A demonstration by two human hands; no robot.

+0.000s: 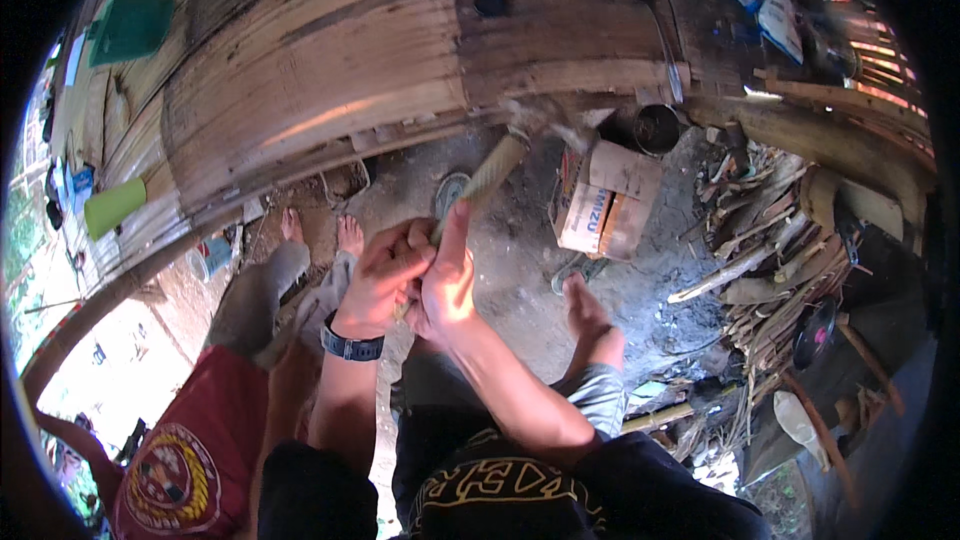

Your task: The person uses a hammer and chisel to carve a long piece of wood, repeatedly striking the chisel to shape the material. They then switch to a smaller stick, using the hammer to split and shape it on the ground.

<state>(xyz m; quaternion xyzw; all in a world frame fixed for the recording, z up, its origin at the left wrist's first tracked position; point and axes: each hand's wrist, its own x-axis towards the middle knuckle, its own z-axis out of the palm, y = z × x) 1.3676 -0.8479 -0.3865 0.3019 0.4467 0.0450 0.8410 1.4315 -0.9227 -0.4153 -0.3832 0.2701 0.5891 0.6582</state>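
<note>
Both of my hands grip a long, pale, fibrous-looking bundle (495, 170) in front of my body. It slants up and right, widens away from my hands and is blurred at its far end, so I cannot tell its exact kind. My left hand (385, 275), below a dark wristwatch (352, 342), has its fingers closed round the lower part. Pressed against it, my right hand (447, 285) is closed too, its thumb pointing up along the bundle. The far end reaches the edge of the wooden platform (330, 80).
A cardboard box (625, 180) stands on the dirt floor beside a dark pot (656, 128). Stacked firewood (765, 270) lies on the right. To my left is another person in a red shirt (205, 430). A green cup (115, 208) and a long-handled spoon (660, 35) are on the platform.
</note>
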